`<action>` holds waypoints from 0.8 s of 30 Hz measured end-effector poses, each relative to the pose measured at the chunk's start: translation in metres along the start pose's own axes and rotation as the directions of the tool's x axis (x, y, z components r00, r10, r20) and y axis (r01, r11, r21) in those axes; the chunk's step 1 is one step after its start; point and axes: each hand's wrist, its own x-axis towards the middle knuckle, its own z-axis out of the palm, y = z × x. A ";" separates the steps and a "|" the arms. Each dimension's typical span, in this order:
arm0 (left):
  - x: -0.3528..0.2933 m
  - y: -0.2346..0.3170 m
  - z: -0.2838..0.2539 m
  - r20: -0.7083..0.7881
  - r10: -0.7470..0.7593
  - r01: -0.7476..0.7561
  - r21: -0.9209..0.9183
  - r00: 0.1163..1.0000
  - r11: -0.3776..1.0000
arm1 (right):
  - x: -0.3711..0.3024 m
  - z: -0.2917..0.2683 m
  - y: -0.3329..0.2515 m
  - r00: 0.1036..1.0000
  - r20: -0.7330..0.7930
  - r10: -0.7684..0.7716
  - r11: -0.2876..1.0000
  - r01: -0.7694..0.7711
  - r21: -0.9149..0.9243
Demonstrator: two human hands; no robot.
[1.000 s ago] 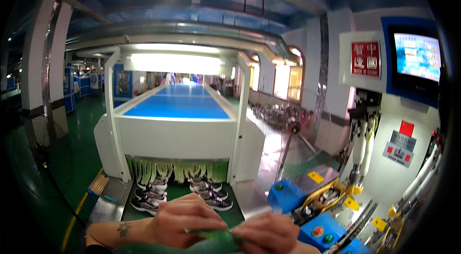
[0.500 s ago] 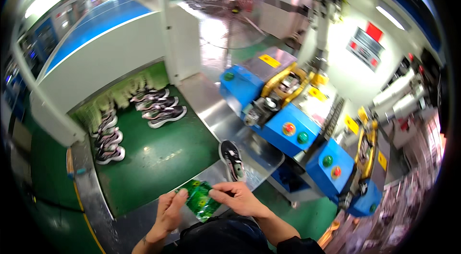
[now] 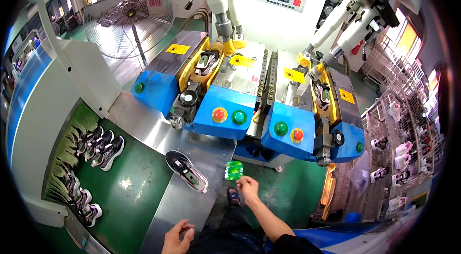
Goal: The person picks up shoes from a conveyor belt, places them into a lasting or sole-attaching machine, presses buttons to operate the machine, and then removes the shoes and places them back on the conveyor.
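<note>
Right grip (image 3: 248, 188) has the green packet (image 3: 234, 170) pinched by its near corner, packet poking forward-left, by the worktop's (image 3: 178, 203) right edge. Left grip's (image 3: 178, 238) empty, loosely curled, farther off.

Packet (image 3: 234, 170), lower centre, bright green with yellow and whitish patches; lone shoe (image 3: 186, 171) to its left black with grey-green panels, pinkish trim. Machine housings (image 3: 223, 129), mid-frame, blue, set with red buttons (image 3: 220, 114) and green buttons (image 3: 239, 117), black-marked yellow labels (image 3: 242, 61) above. Conveyor belt (image 3: 134, 199), lower left, dark green; rack shoes (image 3: 402, 161), far right, pink, white and black.
</note>
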 end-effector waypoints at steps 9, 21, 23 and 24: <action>0.031 0.004 0.036 0.093 -0.168 0.150 0.178 0.981 0.972 | 0.183 0.038 -0.009 0.889 -0.385 -0.249 0.966 0.258 -0.028; 0.071 0.028 0.084 -0.038 -0.253 0.255 0.185 0.967 0.949 | 0.266 0.035 0.017 0.873 -0.398 -0.283 0.919 0.365 0.148; 0.071 0.025 0.085 -0.058 -0.266 0.272 0.153 0.962 0.950 | 0.223 0.032 0.048 0.945 -0.300 -0.128 0.982 0.163 0.095; 0.070 0.020 0.081 -0.060 -0.275 0.280 0.132 0.960 0.951 | 0.193 0.033 0.057 0.965 -0.245 -0.093 0.992 0.111 0.064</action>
